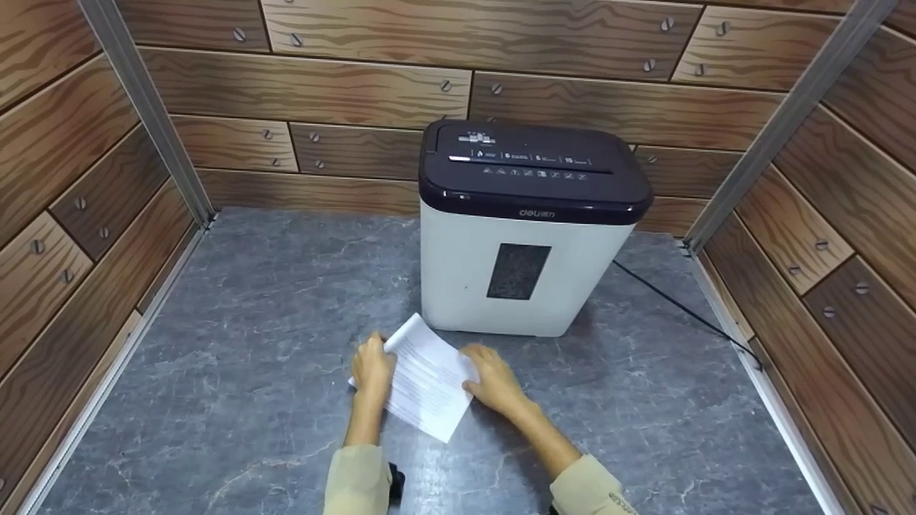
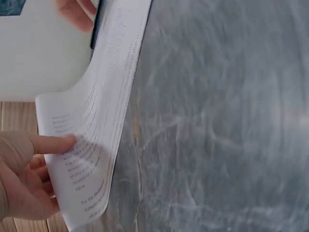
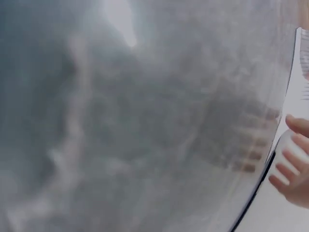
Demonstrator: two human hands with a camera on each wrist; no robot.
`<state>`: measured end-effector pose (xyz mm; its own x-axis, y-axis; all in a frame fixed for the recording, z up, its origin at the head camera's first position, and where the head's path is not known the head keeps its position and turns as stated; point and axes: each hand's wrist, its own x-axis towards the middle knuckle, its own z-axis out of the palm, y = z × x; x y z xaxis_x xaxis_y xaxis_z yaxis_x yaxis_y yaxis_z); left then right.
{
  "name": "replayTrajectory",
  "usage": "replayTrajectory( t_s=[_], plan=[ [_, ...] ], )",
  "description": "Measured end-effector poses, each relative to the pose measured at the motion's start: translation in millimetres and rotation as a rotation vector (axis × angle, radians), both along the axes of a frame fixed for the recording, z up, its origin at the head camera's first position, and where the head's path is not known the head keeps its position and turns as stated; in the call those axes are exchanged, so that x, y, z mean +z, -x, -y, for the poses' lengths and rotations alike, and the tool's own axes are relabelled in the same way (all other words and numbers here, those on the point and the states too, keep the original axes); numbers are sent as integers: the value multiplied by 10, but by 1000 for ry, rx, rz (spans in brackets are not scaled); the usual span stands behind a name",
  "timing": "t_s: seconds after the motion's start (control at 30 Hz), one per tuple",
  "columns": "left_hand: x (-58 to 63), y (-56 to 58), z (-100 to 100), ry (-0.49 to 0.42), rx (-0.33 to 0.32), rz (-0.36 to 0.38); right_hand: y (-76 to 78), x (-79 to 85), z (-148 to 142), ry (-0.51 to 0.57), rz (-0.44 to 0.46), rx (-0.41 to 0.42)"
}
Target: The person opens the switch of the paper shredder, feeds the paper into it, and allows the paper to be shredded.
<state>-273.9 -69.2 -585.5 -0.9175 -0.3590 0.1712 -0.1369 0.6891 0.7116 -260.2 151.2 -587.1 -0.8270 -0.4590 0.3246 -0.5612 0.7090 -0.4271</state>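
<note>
A printed sheet of paper (image 1: pixel 429 383) is held above the grey floor, tilted and curled along its left side. Whether it is one sheet or a thin stack, I cannot tell. My left hand (image 1: pixel 372 368) pinches its left side, with the thumb (image 2: pixel 65 144) on the printed face and the fingers behind. At the right edge is my right hand (image 1: pixel 495 379). In the right wrist view this hand (image 3: pixel 297 166) has its fingers spread and fairly straight beside the paper (image 3: pixel 293 99). A white paper shredder (image 1: pixel 458 272) with a dark lid (image 1: pixel 544 189) stands just beyond.
On the lid is a long narrow slot (image 1: pixel 529 165). The shredder's front has a dark window (image 1: pixel 519 272). A black cord (image 1: pixel 673 305) runs from behind it to the right wall. Wood-patterned panels (image 1: pixel 322 86) enclose the grey marbled floor (image 1: pixel 272 300) on three sides.
</note>
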Motion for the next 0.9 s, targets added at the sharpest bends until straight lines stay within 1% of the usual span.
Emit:
replayTrajectory(
  t_s=[0.03, 0.1, 0.13, 0.2, 0.23, 0.27, 0.3, 0.33, 0.37, 0.43, 0.47, 0.5, 0.53, 0.57, 0.6, 0.63, 0.67, 0.7, 0.73, 0.77, 0.8, 0.83, 0.87, 0.9],
  plan=[
    [140, -65, -15, -46, -14, 30, 10, -11, -19, 70, 15, -54],
    [199, -111, -19, -96, -49, 19, 68, -95, -77, 227, 58, -159],
    [231, -131, -21, -129, -67, 21, 112, -161, -111, 311, 104, -207],
    [268, -157, -23, -185, -109, 6, 286, -501, -246, 524, 171, -228],
    [279, -163, -24, -219, -132, -2, 331, -580, -284, 606, 251, -259],
    [285, -165, -25, -258, -153, -12, 381, -670, -325, 688, 322, -272],
    [277, -155, -30, -299, -163, -21, 385, -673, -347, 773, 403, -283],
    [65, -52, 2, -345, -196, -77, 368, -639, -352, 844, 480, -304],
    [-225, 101, 34, -379, -218, -108, 302, -512, -336, 906, 537, -318],
    [-240, 98, 30, -454, -244, -123, 146, -184, -269, 949, 655, -424],
    [-525, 235, 71, -497, -284, -165, 97, -89, -261, 968, 671, -439],
    [-536, 233, 72, -524, -295, -168, 46, 13, -250, 977, 679, -461],
    [-539, 223, 69, -545, -307, -161, 25, 60, -248, 970, 673, -485],
    [-336, 121, 34, -564, -288, -93, 8, 104, -255, 963, 662, -495],
    [-57, -31, -1, -590, -285, -54, 35, 71, -280, 951, 647, -506],
    [-76, -19, -1, -611, -294, -36, 18, 126, -289, 935, 630, -514],
    [-111, 0, -4, -623, -301, -34, 21, 149, -303, 927, 612, -528],
    [103, -103, -46, -633, -276, 9, 22, 175, -320, 917, 587, -538],
    [27, -58, -44, -657, -275, 16, 21, 207, -337, 907, 561, -549],
    [-113, 14, -33, -690, -292, -29, 24, 228, -358, 894, 533, -556],
    [-279, 100, -23, -706, -305, -85, 26, 250, -380, 884, 507, -567],
    [-411, 170, -14, -721, -311, -108, 27, 267, -403, 872, 485, -578],
    [-519, 227, -7, -730, -314, -132, 27, 286, -424, 869, 466, -583],
    [-595, 272, -4, -740, -309, -149, 29, 300, -444, 861, 451, -586]
  ],
)
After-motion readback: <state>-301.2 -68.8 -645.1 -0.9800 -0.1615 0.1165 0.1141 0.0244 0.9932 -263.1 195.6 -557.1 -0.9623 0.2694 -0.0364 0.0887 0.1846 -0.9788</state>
